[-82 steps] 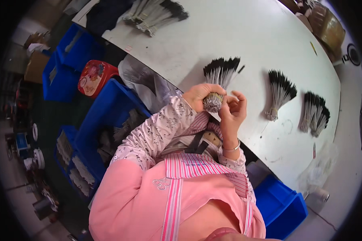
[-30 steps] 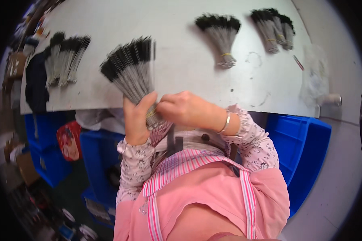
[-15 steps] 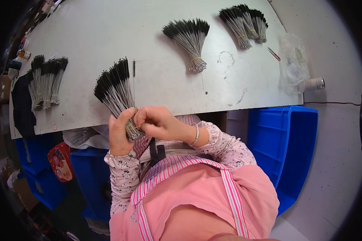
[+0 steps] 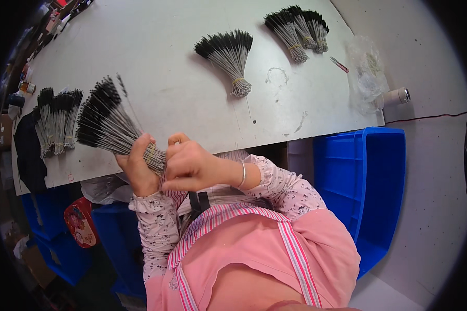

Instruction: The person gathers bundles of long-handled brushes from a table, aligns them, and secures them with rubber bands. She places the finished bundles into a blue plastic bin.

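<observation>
My left hand [image 4: 139,168] is closed around the handle ends of a bundle of wire brushes [image 4: 114,120]. The brushes have black bristle tips and thin silvery stems, fanned out to the upper left over the table edge. A yellow rubber band [image 4: 150,151] circles the stems close to my left fingers. One brush [image 4: 128,98] stands a little apart on the bundle's right side. Right against the looped handle ends is my right hand [image 4: 188,165], its fingers curled in; whatever they hold is hidden.
On the white table [image 4: 166,52] lie a banded brush bundle [image 4: 228,59], more bundles at the far right [image 4: 298,33] and left [image 4: 58,120], small red-handled snippers [image 4: 339,65], a clear plastic bag [image 4: 367,72] and a pale cylinder [image 4: 397,97]. Blue crates [image 4: 342,176] stand below the edge.
The bundle has tilted further left in my left hand and its tips have spread. My right hand has shifted from pinching by the band to the handle ends. The view has moved slightly.
</observation>
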A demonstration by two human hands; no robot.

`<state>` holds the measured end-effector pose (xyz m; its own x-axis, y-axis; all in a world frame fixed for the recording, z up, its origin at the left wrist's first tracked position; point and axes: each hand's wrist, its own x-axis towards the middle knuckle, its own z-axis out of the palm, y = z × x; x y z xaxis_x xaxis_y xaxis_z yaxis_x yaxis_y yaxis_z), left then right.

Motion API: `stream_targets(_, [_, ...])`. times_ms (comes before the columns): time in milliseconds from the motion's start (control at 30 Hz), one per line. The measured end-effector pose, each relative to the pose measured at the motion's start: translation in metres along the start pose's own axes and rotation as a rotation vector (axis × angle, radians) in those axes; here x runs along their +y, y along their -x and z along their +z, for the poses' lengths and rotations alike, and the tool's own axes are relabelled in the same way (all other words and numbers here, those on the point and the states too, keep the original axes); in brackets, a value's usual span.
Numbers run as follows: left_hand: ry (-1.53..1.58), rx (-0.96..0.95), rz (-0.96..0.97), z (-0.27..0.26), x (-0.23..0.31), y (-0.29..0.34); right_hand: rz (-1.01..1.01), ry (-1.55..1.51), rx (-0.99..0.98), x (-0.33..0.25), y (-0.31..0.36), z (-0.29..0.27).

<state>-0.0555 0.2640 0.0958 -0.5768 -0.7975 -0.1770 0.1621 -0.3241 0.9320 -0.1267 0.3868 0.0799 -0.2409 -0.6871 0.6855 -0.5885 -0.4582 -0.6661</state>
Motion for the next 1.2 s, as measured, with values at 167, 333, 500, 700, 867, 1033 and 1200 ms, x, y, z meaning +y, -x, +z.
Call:
stream_targets(167, [0.405,-0.021,-0.463,-0.029,0.012,-0.030,-0.138,0.528,-0.330,-0.001,0.033,0.011])
stream_targets(333, [0.654,-0.091,-0.510,-0.037,0.002,-0.024,1.008,-0.821,0.264,0.018,0.028,-0.008])
stream_targets(500, [0.233,-0.054,0.038,-0.002,0.000,-0.006,1.259,-0.802,-0.054,0.014,0.021,0.000])
stream_targets(700, [0.034,0.097,0.362,0.019,0.007,-0.004,0.704,-0.437,0.269,-0.006,0.003,-0.019])
stream_targets(867, [0.127,0.043,0.145,0.007,0.006,-0.026,0.133,0.238,-0.216,-0.060,0.013,-0.021])
stream_targets(1033, [0.488,-0.176,-0.505,-0.002,-0.016,-0.036,0.526,0.244,0.096,-0.032,0.039,-0.051])
stream_targets(1200, [0.344,0.085,-0.196,0.004,-0.060,-0.043,0.086,0.542,0.131,-0.074,0.059,-0.048])
